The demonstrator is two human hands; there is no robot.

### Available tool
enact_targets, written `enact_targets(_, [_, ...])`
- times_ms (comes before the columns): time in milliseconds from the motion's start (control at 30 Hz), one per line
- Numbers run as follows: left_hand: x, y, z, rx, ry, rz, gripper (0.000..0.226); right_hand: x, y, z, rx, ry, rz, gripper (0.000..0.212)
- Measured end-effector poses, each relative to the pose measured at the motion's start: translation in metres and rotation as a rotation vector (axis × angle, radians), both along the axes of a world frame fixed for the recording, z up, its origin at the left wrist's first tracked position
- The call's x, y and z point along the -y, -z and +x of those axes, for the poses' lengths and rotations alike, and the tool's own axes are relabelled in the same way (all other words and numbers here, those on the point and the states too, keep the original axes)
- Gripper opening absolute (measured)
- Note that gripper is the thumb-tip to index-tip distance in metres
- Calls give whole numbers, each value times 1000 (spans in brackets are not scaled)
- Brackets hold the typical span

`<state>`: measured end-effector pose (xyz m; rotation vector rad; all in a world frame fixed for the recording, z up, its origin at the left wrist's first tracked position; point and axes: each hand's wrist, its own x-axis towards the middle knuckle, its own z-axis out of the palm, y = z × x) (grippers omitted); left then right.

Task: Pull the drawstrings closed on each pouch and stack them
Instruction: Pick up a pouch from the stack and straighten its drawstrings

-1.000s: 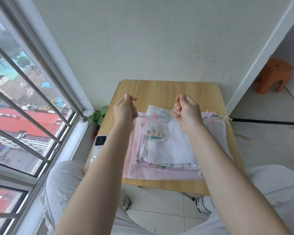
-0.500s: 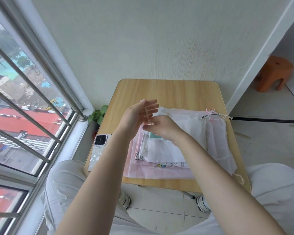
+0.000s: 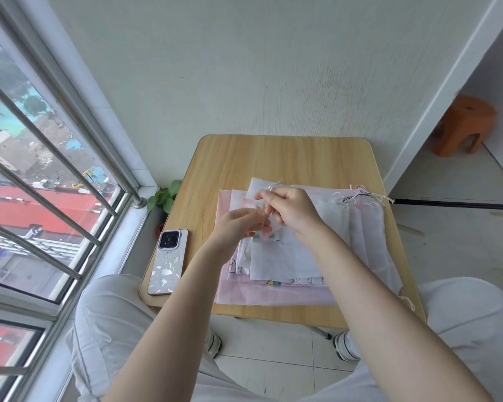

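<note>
I cannot make out much of the small clear pouch (image 3: 264,227): it sits between my two hands above the stack, blurred and mostly covered, with only a pink and teal patch showing below my fingers. My right hand (image 3: 291,208) is raised over the stack of pouches (image 3: 276,265), its fingers curled and pinching a thin pale drawstring (image 3: 270,188) whose loose ends stick up past my knuckles. My left hand (image 3: 237,227) is just beside it, lower and nearer me; motion blur keeps me from telling whether its fingers grip the pouch or only touch it. The stack lies flat on the wooden table (image 3: 282,161), pink sheer pouch lowest. To its right lies a white pouch (image 3: 369,239) with tangled strings. A phone (image 3: 167,261) rests at the table's left edge.
</note>
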<state>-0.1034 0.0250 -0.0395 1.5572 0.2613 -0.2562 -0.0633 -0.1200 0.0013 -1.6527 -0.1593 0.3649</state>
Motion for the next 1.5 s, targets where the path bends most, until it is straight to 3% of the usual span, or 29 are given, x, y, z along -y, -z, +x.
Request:
enact_targets(167, [2,6,1,0,-101,38,22,3,12,8,3,14,-141,16])
enact_targets(333, [3,14,3,-67,-219,-44,16,9,17,9,66,-246,-580,28])
enact_targets(467, [7,13,4,-103,-245,-59,8,6,14,4,199,-452,-975,21])
enact_targets(567, [5,13,7,-105,-245,-11,7,2,7,3,239,-544,-1191,49])
enact_targets(667, [2,12,9,-98,-207,84,11,5,4,7,231,-523,-1136,29])
enact_targets(867, [5,6,9,-30,-40,276,15,11,1,20,143,-344,-806,33])
enact_targets(1067, [6,-4,10,23,84,304,20,4,-1,21,91,-176,-531,26])
enact_targets(1267, [8,-8,10,45,111,280,27,0,-2,19,23,-96,-286,33])
enact_targets(1500, [3,-6,9,-3,-5,113,25,12,9,20,25,-255,-431,21])
